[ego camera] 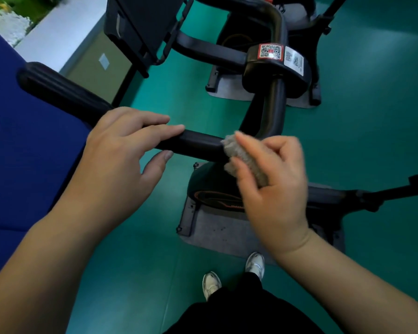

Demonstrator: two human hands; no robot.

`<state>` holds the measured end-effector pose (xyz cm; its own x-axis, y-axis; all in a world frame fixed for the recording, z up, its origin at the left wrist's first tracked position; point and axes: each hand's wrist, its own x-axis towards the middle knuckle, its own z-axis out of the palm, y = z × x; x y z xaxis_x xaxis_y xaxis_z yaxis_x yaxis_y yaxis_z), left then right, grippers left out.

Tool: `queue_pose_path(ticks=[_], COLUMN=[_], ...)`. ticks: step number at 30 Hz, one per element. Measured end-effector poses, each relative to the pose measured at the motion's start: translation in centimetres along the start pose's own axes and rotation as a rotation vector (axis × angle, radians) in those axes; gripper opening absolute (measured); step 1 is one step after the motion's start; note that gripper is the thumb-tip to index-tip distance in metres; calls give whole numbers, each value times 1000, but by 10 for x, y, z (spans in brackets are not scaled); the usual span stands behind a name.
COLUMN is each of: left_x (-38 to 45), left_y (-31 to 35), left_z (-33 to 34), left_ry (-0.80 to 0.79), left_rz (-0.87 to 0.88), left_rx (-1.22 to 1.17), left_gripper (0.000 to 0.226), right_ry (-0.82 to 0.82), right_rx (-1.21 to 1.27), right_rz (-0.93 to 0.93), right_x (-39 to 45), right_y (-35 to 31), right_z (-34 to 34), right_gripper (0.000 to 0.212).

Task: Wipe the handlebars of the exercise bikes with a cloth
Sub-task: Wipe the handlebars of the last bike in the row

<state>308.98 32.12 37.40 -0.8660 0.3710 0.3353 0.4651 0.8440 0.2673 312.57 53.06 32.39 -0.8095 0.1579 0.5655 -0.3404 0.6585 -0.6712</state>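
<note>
We stand over the exercise bike (273, 97), its black handlebar (198, 144) running across in front of us. Our left hand (121, 155) steadies the bar, fingers extended over the top and thumb beneath, a loose grip. Our right hand (273, 179) pinches the bunched grey cloth (241, 156) against the bar's middle. We should wrap the cloth round the bar and drag it outward.

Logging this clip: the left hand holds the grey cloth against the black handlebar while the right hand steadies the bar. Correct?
No, the hands are swapped. The head view shows the right hand holding the grey cloth against the black handlebar, while the left hand steadies the bar.
</note>
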Motion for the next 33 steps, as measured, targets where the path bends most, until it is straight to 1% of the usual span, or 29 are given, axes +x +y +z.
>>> queue_pose_path(ticks=[3, 5, 7, 9, 11, 13, 15, 17, 19, 24, 27, 31, 33], left_x=[0, -1, -1, -1, 0, 0, -3, -7, -10, -9, -5, -1, -1], left_y=[-2, -4, -4, -3, -5, -9, -18, -29, -37, -45, -42, -40, -40], left_z=[1, 2, 3, 2, 0, -6, -16, -26, -34, -48, -49, -50, -50], left_ry=[5, 15, 23, 26, 25, 42, 106, 183, 222, 235, 256, 272, 270], left_rz=[29, 43, 40, 41, 56, 52, 34, -20, -90, -201, -249, -283, -286], left_rx=[-1, -1, -2, 2, 26, 65, 126, 172, 180, 227, 188, 169, 161], left_gripper=[35, 35, 34, 34, 35, 33, 30, 27, 29, 35, 33, 30, 29], right_ry=[137, 151, 82, -28, -93, -75, -49, -74, -112, -182, -204, -241, -269], right_rx=[-81, -97, -89, -77, -132, -232, -285, -286, -265, -209, -178, -124, -128], right_rz=[131, 140, 33, -105, -190, -181, -128, -126, -161, -250, -320, -333, -364], right_x=[16, 16, 8, 3, 9, 20, 26, 26, 26, 37, 43, 45, 43], right_y=[18, 18, 7, -8, -13, -9, -4, -7, -16, -43, -62, -81, -76], right_z=[-11, -12, -4, 5, 7, 3, -3, 0, 11, 47, 74, 98, 91], right_gripper=[33, 33, 33, 32, 30, 29, 28, 28, 28, 32, 25, 37, 35])
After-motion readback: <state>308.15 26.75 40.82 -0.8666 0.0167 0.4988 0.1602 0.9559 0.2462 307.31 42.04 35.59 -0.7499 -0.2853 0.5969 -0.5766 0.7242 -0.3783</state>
